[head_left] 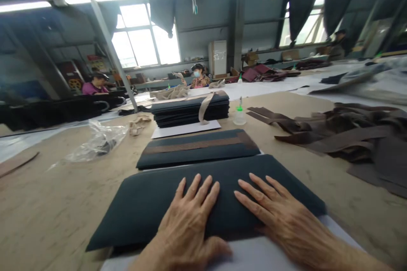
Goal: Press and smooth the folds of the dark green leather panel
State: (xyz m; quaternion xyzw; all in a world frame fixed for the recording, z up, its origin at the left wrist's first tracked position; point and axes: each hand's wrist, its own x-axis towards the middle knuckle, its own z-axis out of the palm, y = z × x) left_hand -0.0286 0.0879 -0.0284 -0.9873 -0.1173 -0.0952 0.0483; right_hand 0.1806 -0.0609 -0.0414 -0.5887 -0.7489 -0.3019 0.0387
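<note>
Both my hands lie flat on a dark blue-green fabric panel in front of me. My left hand rests left of the middle, fingers stretched forward and thumb apart. To the right, my right hand presses on the same panel with its fingers spread. White paper shows under the panel's near edge. Just beyond lies a second dark panel with a brown strip along it. Farther back is a stack of dark panels, a light strip hanging over its front.
A small bottle with a green cap stands beside the stack. Brown strips are heaped on the right, and a clear plastic bag lies on the left. Two people sit across the table; another figure is far right.
</note>
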